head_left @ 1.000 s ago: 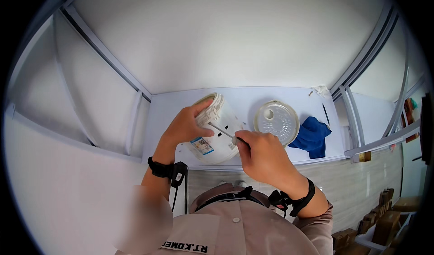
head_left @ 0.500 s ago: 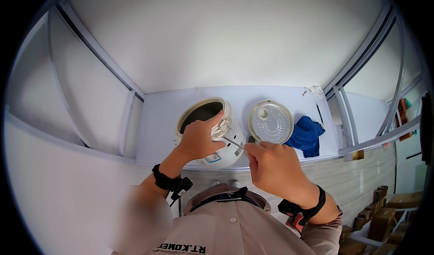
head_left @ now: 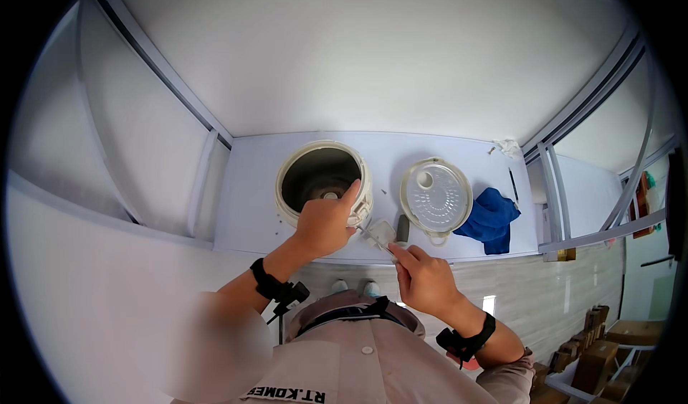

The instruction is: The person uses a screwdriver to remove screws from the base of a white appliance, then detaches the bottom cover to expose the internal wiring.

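A white rice cooker body [head_left: 365,189] stands on the tabletop, its dark inside showing a round plate at the bottom. My left hand [head_left: 324,225] grips its front right rim, index finger stretched along the rim and thumb lower on the outer side. Just right of the cooker, my right hand [head_left: 426,278] is closed round a screwdriver [head_left: 364,230], whose thin shaft points at the cooker's front; its handle is mostly hidden in my fingers. Beneath the shaft is a small translucent piece [head_left: 382,233], not clear in kind. A detached round lid [head_left: 438,196] lies to the right.
A dark grey bar-like object [head_left: 403,228] lies between cooker and lid. Right of the lid are a crumpled blue cloth [head_left: 493,217], a thin dark pen-like tool [head_left: 513,184] and crumpled white paper [head_left: 509,148]. Small screw-like bits dot the white table [head_left: 251,167]. Cardboard boxes [head_left: 595,361] stand lower right.
The cooker has gone from tilted to more upright, showing more of its inside. My right hand has drawn slightly down, and the translucent piece has come into sight.
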The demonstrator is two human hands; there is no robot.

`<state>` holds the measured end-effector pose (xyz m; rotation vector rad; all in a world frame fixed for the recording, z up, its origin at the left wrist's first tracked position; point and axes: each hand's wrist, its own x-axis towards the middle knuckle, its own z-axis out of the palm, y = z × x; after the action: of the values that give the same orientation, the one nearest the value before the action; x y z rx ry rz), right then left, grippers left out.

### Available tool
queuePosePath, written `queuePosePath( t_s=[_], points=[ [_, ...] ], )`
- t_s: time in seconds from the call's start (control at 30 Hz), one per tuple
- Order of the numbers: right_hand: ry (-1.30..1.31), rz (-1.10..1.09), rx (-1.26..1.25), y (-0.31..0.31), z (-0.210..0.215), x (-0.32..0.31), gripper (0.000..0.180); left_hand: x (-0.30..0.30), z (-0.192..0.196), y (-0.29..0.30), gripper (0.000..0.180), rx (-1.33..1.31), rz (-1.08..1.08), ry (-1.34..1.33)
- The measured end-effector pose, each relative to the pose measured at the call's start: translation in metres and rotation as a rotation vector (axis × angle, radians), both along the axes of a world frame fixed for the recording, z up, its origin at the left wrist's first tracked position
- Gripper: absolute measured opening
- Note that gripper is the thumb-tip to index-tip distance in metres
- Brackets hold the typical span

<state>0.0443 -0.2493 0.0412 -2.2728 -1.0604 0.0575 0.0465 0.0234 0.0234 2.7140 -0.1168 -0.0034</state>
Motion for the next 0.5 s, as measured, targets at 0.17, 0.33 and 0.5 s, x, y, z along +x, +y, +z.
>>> queuePosePath(
  t_s=[0.17, 0.33, 0.5],
  points=[
    [0.035, -0.011, 0.005, -0.006, -0.021, -0.007, 0.044, 0.000, -0.009, -0.007, 0.068, -0.014, -0.012, -0.048],
    [0.166, 0.010, 0.101, -0.016, -0.050, -0.008, 0.050, 0.003, -0.008, -0.018, 0.028, 0.022, -0.016, 0.029],
    [0.236, 0.057, 0.111, -0.017, -0.068, -0.014, 0.064, 0.002, -0.015, -0.026, 0.025, 0.052, 0.016, 0.011]
  ],
)
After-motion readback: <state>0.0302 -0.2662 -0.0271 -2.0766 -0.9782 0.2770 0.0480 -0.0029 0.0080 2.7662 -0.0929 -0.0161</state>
